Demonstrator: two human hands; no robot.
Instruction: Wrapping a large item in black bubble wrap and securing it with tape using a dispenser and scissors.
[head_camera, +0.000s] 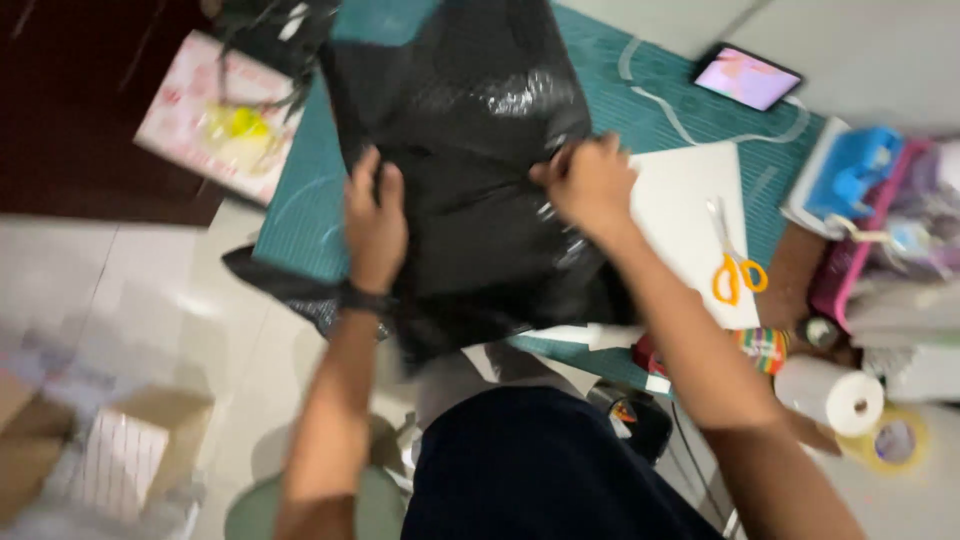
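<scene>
1. Black plastic bag (470, 160) lies over the middle of the green cutting mat (600, 70), its near end hanging off the table edge toward the person's lap. It's big and floppy, so it needs both hands to stay put.
2. Left hand (374, 222) lies on the bag's left side, fingers curled down into the plastic; looks like a grip w/ a fold bunched under the palm, prob. to pin that side. Dark band at the wrist.
3. Right hand (590, 185) is at the bag's right edge, fingers closed tight, pinching a gathered bit of plastic betw. thumb & fingers. Frame is blurred, so exact finger positions can't be told.
4. Hands sit well apart, on opposite sides of the bag, which keeps the film spread betw. them rather than crumpled.
5. White sheet (690, 200) lies on the mat just right of the bag, partly under it; orange-handled scissors (732, 262) rest on the sheet, near the right hand.
6. Further right: white paper roll (830, 395), yellow tape roll (893, 442), blue & pink bits in a cluttered pile.
7. Tablet (747, 77) lies at the mat's far right corner, screen lit, away from the work.
8. Pink printed board (215, 120) sits left of the mat; cardboard boxes (130, 450) on the floor, lower left.
</scene>
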